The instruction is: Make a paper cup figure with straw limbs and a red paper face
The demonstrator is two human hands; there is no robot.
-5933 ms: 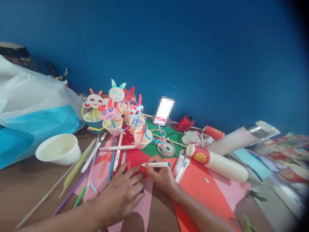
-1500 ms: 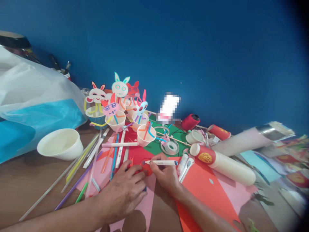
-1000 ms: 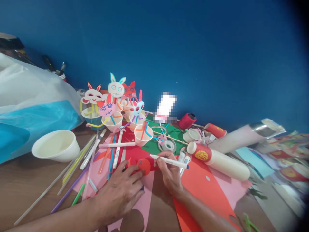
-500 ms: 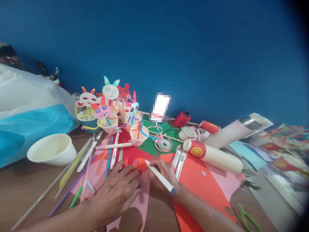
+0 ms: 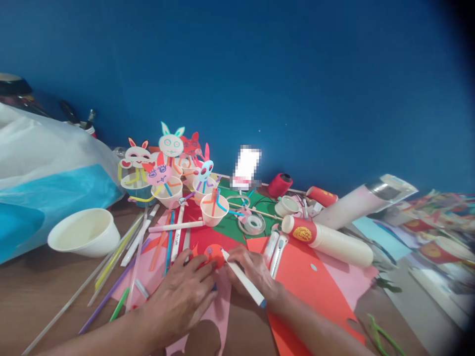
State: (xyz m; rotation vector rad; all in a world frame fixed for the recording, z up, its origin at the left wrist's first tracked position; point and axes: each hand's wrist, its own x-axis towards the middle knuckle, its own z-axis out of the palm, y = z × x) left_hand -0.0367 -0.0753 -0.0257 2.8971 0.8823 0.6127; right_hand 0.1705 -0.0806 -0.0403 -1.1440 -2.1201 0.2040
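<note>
My left hand (image 5: 181,296) lies flat on pink paper (image 5: 218,316), its fingertips pressing down a small orange paper circle (image 5: 212,252) with drawn eyes. My right hand (image 5: 252,272) holds a white marker pen (image 5: 243,278) with a blue end, its tip touching the circle's right side. Just beyond stand several small white cups with paper bunny faces and straw arms (image 5: 168,165).
An empty white bowl (image 5: 85,237) and loose coloured straws (image 5: 122,252) lie to the left. A tape roll (image 5: 253,223), a stack of cups (image 5: 328,240), red thread spool (image 5: 279,184), utility knives (image 5: 276,246) and orange paper (image 5: 308,282) fill the right. A plastic bag (image 5: 48,168) lies far left.
My right hand lifted the pen off the circle, turned it so the blue end points toward me, and set the tip back on the circle's right side. My left hand stayed put.
</note>
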